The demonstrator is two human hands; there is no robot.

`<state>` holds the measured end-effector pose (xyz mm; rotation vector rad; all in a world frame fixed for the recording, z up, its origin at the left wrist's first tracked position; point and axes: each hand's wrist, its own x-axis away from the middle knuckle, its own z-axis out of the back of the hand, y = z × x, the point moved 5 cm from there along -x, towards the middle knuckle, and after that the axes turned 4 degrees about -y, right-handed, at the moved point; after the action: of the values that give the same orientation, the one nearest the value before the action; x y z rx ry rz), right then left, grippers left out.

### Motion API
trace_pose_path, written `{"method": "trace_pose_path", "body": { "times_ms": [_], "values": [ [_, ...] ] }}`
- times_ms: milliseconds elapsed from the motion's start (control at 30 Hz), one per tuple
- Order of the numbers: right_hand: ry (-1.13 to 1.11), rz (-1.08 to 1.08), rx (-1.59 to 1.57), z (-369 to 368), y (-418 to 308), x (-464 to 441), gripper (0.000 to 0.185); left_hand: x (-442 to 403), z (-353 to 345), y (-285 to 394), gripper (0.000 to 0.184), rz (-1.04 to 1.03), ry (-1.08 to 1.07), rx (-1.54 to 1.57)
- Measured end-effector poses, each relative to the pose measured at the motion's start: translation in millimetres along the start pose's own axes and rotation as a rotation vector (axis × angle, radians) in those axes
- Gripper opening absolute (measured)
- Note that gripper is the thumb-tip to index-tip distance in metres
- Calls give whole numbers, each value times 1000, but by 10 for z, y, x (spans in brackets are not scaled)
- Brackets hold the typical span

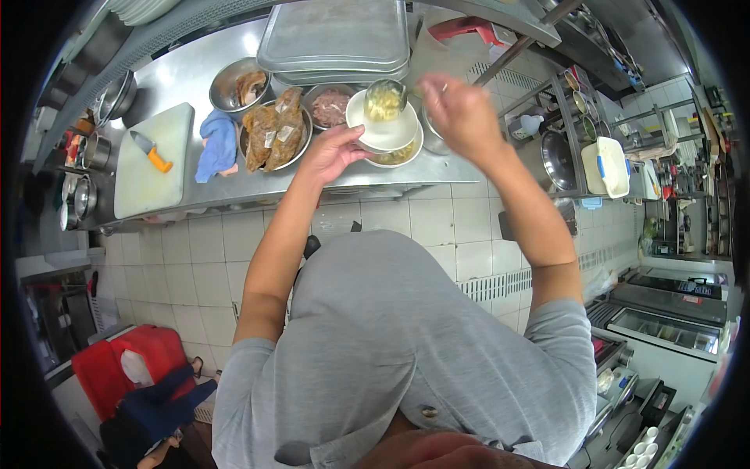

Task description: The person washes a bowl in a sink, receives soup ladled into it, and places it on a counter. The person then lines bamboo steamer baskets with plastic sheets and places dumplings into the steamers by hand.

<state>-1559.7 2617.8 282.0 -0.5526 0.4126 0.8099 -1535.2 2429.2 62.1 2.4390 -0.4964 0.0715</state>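
My left hand [334, 154] grips the rim of a white bowl [380, 137] with the thumb on top. Over that bowl is a ladle [404, 95] full of pale yellow, chopped-looking food [383, 103]. My right hand [462, 117], a little blurred, is closed at the ladle's handle end, to the right of the bowl. Partly hidden beneath the held bowl is a second pale bowl [416, 150] with yellowish food in it. Close behind my left hand stands a metal bowl of pinkish minced-looking meat [330, 107].
A bowl of brown wrapped pieces [273, 133], a blue cloth [216, 146] and a white cutting board [168, 176] with an orange-handled knife [151, 152] lie left on the steel counter [199, 90]. Stacked trays [334, 39] stand behind. Another person [160, 402] is at lower left.
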Motion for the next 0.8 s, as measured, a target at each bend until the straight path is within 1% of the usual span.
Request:
{"method": "trace_pose_path", "body": {
  "times_ms": [67, 133, 200, 300, 400, 500, 533, 600, 633, 667, 700, 767, 800],
  "values": [
    [8, 179, 28, -121, -149, 159, 11, -8, 28, 4, 36, -12, -1, 1],
    [-10, 225, 44, -153, -180, 292, 19, 24, -43, 49, 35, -6, -18, 16],
    [-71, 295, 81, -154, -220, 377, 32, 62, -93, 75, 34, -4, -22, 21],
    [4, 344, 62, -118, -218, 422, 31, 82, -123, 89, 34, -6, -14, 11],
    [-2, 345, 4, -128, -212, 465, 26, 99, -92, 82, 35, -13, -2, 4],
    [135, 294, -35, -115, -144, 459, 17, 80, 42, 80, 37, -36, 10, -18],
    [164, 210, -21, -99, -76, 461, 11, 84, 71, 90, 36, -40, 20, -23],
    [208, 15, -63, -44, 45, 445, 8, 134, 98, 117, 33, -43, 25, -26],
    [231, -81, -80, -13, 113, 436, 8, 172, 117, 152, 33, -54, 44, -42],
    [184, -219, -107, -23, 218, 437, 12, 216, 144, 186, 32, -65, 64, -58],
    [183, -218, -90, -43, 291, 444, 13, 261, 188, 213, 32, -77, 83, -74],
    [184, -213, -57, -189, 521, 467, 15, 333, 273, 281, 39, -95, 90, -82],
    [181, -125, -34, -304, 608, 498, 16, 393, 250, 340, 41, -116, 106, -91]
  ]
}}
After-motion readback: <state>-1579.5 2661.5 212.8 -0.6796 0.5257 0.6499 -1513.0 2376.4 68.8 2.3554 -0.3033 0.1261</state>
